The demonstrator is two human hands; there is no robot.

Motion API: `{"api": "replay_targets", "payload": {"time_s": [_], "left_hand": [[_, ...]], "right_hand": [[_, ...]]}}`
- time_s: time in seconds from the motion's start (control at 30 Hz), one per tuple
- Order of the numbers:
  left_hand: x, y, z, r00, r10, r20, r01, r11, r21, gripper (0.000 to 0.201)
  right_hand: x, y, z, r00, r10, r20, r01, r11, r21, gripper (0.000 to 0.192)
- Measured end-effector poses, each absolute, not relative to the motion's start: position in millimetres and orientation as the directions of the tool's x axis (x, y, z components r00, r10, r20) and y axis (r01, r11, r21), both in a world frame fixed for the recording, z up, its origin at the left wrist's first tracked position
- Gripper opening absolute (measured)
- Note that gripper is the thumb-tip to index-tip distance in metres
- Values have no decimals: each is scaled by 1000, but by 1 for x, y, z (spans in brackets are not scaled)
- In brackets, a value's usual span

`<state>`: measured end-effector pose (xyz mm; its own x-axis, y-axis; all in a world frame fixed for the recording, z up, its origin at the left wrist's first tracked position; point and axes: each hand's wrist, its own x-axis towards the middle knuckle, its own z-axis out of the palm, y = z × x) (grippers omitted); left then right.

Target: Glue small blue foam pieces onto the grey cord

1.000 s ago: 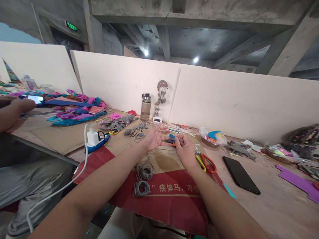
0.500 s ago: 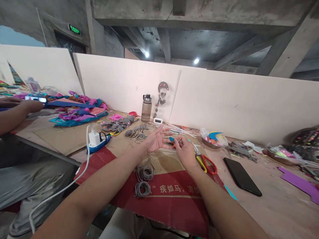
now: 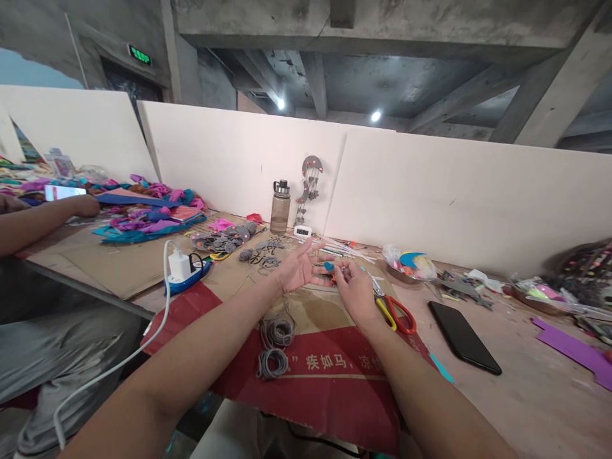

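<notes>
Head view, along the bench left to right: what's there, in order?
White charger on a blue power strip → brown-tinted water bottle with a grey cap → left hand, palm up → right hand → red-and-yellow-handled scissors → black phone lying flat → purple foam sheet.

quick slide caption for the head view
Both hands, left hand open and right hand pinching a small blue piece, above cardboard.

Both forearms bare, no sleeves; left hand (image 3: 297, 269) & right hand (image 3: 354, 290) ungloved, no rings/watch
</notes>
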<state>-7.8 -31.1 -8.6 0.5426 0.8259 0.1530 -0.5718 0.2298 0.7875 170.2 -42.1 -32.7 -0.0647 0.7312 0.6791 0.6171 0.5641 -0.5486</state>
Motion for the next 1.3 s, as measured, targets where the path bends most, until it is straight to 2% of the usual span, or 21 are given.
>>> {"api": "replay_targets", "payload": {"time_s": [0.4,0.7,0.9,1.3], "left_hand": [[-8,-28,-14,607,777,167,-533,242,811,67],[-7,-30,-14,662,738,131,-463,264,846,69],[-9,-27,-17,680,714,167,-484,266,833,69],[-8,-31,-10,627,767,139,-475,235,848,69]], "right_hand": [[170,-46,-29,11,729,684,544,570,-616,20],[173,-42,-32,-28,739,673,606,548,-576,17],[173,-40,-33,-35,743,668,592,554,-585,16],[170,-44,-32,1,720,694,545,582,-604,20]]}}
